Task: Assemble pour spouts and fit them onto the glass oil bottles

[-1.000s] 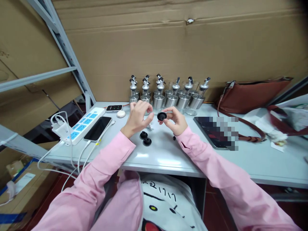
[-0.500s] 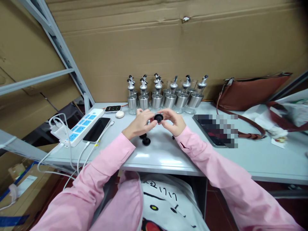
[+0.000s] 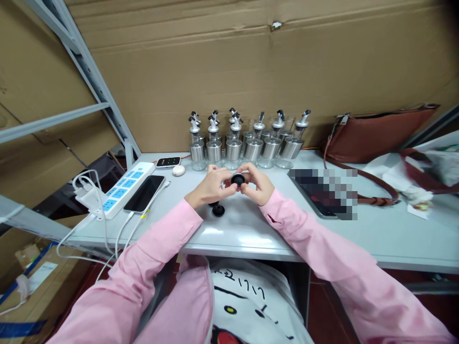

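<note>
A round black bottle stopper with a silvery rim (image 3: 237, 179) is held up between my two hands above the table. My left hand (image 3: 212, 186) pinches its left side, thumb along the lower edge. From the right, my right hand (image 3: 258, 185) grips it with thumb and curled fingers. My fingers hide the stopper's back side. Just below my left hand lies a loose black stopper (image 3: 218, 210) on the table, and a second dark one behind it is mostly covered by the hand.
Several glass-and-steel bottles with pourer tops (image 3: 234, 149) stand along the cardboard wall. At left are a white power strip (image 3: 116, 196), a phone (image 3: 145, 193) with cables and a round white case (image 3: 178, 170). To the right lie a tablet-like device (image 3: 311, 196) and a brown bag (image 3: 380, 136).
My left hand has come right to meet the right hand and now grips the stopper too. The stopper has tilted slightly between the fingers. The view has shifted a little.
</note>
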Available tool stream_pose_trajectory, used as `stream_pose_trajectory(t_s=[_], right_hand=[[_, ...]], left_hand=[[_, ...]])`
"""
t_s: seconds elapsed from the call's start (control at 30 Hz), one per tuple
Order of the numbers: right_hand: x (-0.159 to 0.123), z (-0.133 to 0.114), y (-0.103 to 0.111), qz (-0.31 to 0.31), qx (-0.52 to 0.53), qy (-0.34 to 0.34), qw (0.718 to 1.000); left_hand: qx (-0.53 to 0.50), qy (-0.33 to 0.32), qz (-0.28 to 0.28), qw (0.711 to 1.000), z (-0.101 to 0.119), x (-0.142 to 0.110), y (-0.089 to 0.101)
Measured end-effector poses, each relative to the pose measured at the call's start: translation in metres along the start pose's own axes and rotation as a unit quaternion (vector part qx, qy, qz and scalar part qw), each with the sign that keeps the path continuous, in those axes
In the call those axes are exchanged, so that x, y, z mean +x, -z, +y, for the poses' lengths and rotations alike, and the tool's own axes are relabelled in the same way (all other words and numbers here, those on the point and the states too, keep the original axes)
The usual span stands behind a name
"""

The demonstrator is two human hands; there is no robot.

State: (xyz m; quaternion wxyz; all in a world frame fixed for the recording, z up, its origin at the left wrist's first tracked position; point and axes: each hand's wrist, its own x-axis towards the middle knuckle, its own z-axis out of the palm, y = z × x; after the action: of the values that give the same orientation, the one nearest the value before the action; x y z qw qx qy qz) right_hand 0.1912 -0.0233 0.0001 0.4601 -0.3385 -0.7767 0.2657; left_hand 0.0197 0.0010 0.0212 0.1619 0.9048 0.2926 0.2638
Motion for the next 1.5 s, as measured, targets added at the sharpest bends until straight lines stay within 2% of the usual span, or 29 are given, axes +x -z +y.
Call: stream_pose_trajectory(t_s=[0.2,0.4,0.87,1.23,1.5], right_hand=[[-0.002,-0.009,-0.004,0.057,-0.023,-0.019,0.998],[-0.004,-0.014,-0.006,0.069,-0.03,-0.028,0.997],[-0.003,-0.003,-0.008,0.048,0.049,-0.031,0.997],[-0.001,-0.004,-0.008,0.053,0.055,-0.035,0.996],[-0.001,-0.007,-0.008,0.042,0.047,-0.048,0.997]], left_hand=[[-0.022,0.009,0.011,1.0,0.003,0.001,-0.005],[-0.019,0.017,0.023,0.999,0.005,0.002,-0.007],[-0.001,0.023,0.034,0.999,0.002,0.002,-0.005],[-0.005,0.011,0.057,0.998,0.0,0.002,-0.005],[-0.001,0.019,0.05,0.999,-0.001,0.002,-0.005]])
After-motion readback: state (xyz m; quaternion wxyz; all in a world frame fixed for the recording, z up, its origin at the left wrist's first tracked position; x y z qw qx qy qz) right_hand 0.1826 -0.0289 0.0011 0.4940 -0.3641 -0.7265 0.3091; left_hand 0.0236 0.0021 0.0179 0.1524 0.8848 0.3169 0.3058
